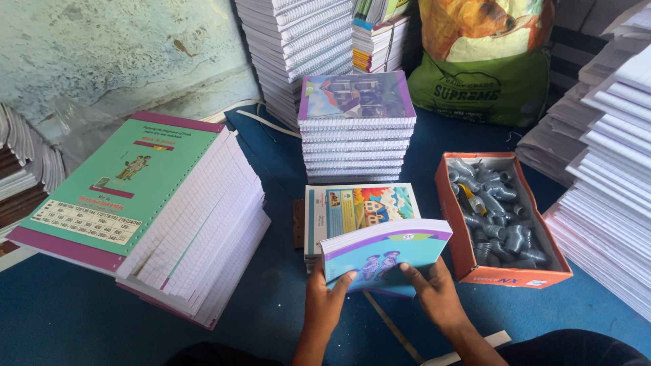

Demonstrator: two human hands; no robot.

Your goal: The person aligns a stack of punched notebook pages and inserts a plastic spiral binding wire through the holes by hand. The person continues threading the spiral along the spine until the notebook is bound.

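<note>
Both hands hold a thin notebook [386, 254] with a blue and purple picture cover, lifted a little off the blue floor. My left hand [325, 298] grips its near left corner. My right hand [437, 291] grips its near right edge. Just behind the held notebook lies a low pile of notebooks [356, 210] with a colourful house picture on top. Farther back stands a taller stack of spiral-bound notebooks [357, 129] with a purple-edged cover.
A large fanned stack of green-covered notebooks [149, 210] lies at the left. An orange box [505, 220] of grey spiral coils sits at the right. White paper piles [610, 176] line the right side. A green sack [485, 61] and tall paper stacks [298, 47] stand at the back.
</note>
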